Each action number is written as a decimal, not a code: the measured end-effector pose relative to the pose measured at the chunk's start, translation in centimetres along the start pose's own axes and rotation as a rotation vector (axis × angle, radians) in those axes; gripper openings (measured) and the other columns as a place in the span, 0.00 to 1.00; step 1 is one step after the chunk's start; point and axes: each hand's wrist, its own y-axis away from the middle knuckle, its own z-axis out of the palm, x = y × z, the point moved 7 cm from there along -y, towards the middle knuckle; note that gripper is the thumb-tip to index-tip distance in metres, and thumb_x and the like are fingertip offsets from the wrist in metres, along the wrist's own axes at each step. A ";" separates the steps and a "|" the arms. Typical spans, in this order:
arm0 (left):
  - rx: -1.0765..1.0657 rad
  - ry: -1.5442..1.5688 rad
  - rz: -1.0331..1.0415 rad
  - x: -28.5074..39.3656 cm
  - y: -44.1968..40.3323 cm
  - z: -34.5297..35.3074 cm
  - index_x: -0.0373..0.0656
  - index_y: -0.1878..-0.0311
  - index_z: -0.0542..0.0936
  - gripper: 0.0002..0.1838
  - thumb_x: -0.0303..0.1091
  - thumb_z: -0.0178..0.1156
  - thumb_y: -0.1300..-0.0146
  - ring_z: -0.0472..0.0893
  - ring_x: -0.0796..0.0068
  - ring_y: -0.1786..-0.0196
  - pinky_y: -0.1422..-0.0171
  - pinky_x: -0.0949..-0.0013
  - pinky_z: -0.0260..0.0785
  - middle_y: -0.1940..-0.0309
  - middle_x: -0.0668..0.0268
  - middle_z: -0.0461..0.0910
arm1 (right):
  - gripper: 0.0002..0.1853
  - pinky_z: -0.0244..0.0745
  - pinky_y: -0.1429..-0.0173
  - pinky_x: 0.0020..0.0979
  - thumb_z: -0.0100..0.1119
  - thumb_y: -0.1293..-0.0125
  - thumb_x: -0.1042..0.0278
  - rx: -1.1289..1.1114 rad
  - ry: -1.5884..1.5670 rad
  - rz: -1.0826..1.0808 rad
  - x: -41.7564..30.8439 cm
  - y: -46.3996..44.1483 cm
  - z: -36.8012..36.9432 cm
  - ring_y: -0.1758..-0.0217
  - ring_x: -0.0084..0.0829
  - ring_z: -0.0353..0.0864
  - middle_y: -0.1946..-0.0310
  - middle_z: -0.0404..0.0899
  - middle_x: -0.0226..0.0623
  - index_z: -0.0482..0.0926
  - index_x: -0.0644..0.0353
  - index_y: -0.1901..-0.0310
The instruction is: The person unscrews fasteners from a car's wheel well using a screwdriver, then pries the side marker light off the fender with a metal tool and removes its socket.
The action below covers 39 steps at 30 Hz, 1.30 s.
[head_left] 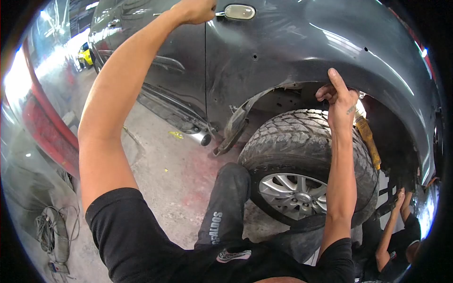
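My left hand [196,11] is closed in a fist on a thin metal tool [220,14]. The tool's tip meets the left edge of an oval side lamp [239,12] on the dark grey fender [292,42]. At the top of the wheel arch is my right hand [337,94], its thumb stretched up against the fender's lower edge and its other fingers loosely bent, apart from the thumb. No object shows in it. Below that hand stands the treaded tyre [288,137] with its silver wheel [295,193].
A yellow shock absorber [368,137] is behind the tyre. A torn liner [233,132] hangs at the arch's front left, near the side step [170,108]. Left are a red panel [47,132] and coiled cable [47,231]. A co-worker's arm [389,231] shows lower right.
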 end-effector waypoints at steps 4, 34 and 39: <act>-0.091 -0.051 0.034 0.2 -1.8 0.1 0.32 0.58 0.87 0.16 0.33 0.60 0.44 0.87 0.40 0.53 0.49 0.47 0.78 0.60 0.40 0.86 | 0.19 0.77 0.70 0.30 0.73 0.34 0.56 -0.015 0.033 0.012 0.0 0.2 -0.2 0.77 0.32 0.84 0.78 0.81 0.39 0.85 0.70 0.60; -0.162 1.897 0.222 24.6 22.0 14.4 0.38 0.54 0.85 0.11 0.37 0.61 0.25 0.76 0.82 0.70 0.64 0.71 0.71 0.73 0.71 0.79 | 0.17 0.79 0.65 0.33 0.66 0.27 0.56 -0.088 0.044 -0.038 0.1 0.6 0.4 0.69 0.32 0.84 0.63 0.85 0.37 0.84 0.65 0.54; -0.434 2.371 0.010 36.1 23.7 22.3 0.36 0.52 0.83 0.10 0.33 0.58 0.22 0.69 0.85 0.80 0.75 0.75 0.62 0.79 0.74 0.73 | 0.19 0.73 0.29 0.38 0.62 0.24 0.61 -0.090 -0.054 -0.035 0.7 0.0 -0.5 0.38 0.34 0.81 0.43 0.84 0.39 0.79 0.65 0.40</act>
